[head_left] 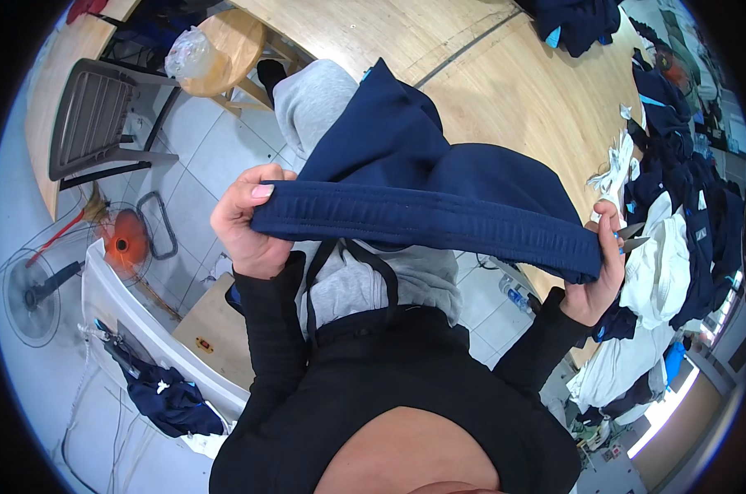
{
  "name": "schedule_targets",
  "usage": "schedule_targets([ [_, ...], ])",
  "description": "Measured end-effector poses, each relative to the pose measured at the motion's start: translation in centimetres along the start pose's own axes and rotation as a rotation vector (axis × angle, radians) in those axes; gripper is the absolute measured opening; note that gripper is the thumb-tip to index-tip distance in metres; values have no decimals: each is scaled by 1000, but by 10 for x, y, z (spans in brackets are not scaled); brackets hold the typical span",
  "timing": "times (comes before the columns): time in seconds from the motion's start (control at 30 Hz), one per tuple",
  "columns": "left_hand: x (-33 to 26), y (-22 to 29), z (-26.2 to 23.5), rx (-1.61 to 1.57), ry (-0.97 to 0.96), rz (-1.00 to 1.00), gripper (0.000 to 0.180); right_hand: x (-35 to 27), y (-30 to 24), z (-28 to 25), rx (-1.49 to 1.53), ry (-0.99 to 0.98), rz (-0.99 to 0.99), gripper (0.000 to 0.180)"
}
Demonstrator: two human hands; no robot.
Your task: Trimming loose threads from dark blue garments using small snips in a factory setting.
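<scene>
Navy pants (389,156) lie across my lap and over the table's edge, the body spreading away from me. Their gathered elastic waistband (422,216) runs taut from one hand to the other. At its left end, my left hand (253,218) is closed, thumb on top and fingers behind the cloth. My right hand (601,267) grips the other end, its fingers partly hidden by the band. Two pointed metal blades (633,237), like those of thread snips, stick out beside the right fingers; their handle is hidden.
A wooden table (488,90) reaches ahead and right. Heaped navy and white garments (661,263) line its right side. At left stand a grey chair (101,123), a round wooden stool (229,49) bearing a plastic bag, and a fan (39,288). A white-edged surface (163,329) lies near my left elbow.
</scene>
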State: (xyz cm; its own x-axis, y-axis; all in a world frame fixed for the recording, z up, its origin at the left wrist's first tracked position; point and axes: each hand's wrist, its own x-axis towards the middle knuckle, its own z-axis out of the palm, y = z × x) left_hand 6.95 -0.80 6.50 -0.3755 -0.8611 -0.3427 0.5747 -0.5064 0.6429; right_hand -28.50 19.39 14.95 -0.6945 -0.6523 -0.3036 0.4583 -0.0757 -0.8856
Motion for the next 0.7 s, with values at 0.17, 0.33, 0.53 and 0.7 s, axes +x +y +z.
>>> schedule_targets([
  [0.17, 2, 0, -6, -16, -116, -38, 30, 6, 4, -3, -34, -32, 8, 18],
  [0.33, 4, -11, -12, -49, -19, -65, 26, 12, 3, -3, 17, 59, 37, 20],
  [0.53, 12, -43, -1, -734, -268, -253, 98, 51, 17, -66, 468, -161, 375, 43],
  [0.7, 13, -54, 10, -1101, -283, -245, 105, 60, 17, -94, 556, 117, 447, 30],
])
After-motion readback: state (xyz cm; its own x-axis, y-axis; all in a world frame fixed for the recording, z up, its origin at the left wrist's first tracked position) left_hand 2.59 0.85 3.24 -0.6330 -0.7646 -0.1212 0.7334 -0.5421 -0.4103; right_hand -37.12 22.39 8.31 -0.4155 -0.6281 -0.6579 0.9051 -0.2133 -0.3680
